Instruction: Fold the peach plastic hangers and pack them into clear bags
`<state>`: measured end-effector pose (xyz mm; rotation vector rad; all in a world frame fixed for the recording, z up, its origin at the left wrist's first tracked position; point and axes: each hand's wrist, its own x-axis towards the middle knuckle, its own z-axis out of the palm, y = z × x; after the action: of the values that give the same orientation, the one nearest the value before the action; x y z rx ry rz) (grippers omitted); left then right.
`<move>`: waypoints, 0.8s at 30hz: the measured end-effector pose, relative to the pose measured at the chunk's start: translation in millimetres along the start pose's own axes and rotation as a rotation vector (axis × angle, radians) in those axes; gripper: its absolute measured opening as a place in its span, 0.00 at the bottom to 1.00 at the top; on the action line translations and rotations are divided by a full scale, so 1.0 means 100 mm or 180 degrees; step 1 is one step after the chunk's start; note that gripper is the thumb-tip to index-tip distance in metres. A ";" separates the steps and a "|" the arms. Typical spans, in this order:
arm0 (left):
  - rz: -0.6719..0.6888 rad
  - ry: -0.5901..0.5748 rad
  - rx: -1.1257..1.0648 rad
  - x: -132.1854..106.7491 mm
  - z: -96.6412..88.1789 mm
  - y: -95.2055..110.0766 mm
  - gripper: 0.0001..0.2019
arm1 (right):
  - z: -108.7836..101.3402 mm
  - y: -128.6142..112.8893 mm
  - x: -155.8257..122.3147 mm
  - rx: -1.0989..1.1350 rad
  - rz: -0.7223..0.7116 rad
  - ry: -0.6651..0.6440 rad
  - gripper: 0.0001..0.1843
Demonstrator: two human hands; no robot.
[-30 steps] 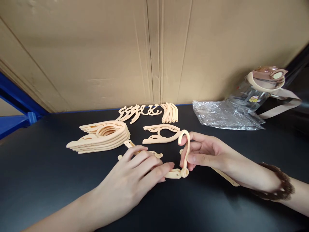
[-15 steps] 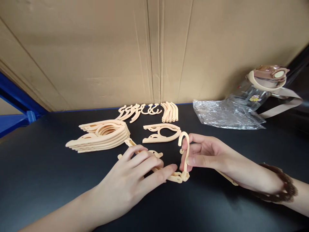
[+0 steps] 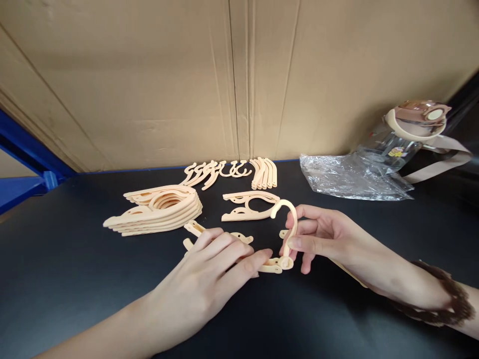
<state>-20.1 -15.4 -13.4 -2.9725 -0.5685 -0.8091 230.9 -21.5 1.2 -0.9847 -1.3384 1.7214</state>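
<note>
Between the thumb and fingers of my right hand (image 3: 322, 237) is a cream plastic hanger hook (image 3: 294, 219), its curve upward and its round base low. That base meets the end of a cream hanger arm (image 3: 271, 267). My left hand (image 3: 213, 279) is closed over this arm and covers most of it. Loose cream hanger pieces poke out around the left fingers, among them one with a holed end (image 3: 194, 228). Another cream piece (image 3: 350, 273) shows partly under my right wrist. Beyond the hands lies one folded hanger (image 3: 235, 217).
A stack of folded hangers (image 3: 160, 219) stands on the left of the black table (image 3: 67, 259). At the back lie curved arms (image 3: 202, 174), loose hooks (image 3: 239, 173) and a row of arms (image 3: 264, 174). A clear plastic bag (image 3: 344, 174) and strapped bottle (image 3: 404, 144) are at right.
The hook has tilted and turned, so its curve opens wider toward the left. Its base and the arm's end have risen slightly. My left hand stays nearly in place.
</note>
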 end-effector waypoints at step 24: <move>-0.0141 0.0474 0.0751 0.03 0.07 0.01 0.12 | 0.01 -0.03 0.01 -0.0371 -0.0497 0.0547 0.26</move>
<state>-13.7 -14.6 -17.3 -2.6701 -0.6726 -0.8887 229.4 -20.5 4.1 -1.0392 -1.3767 1.4234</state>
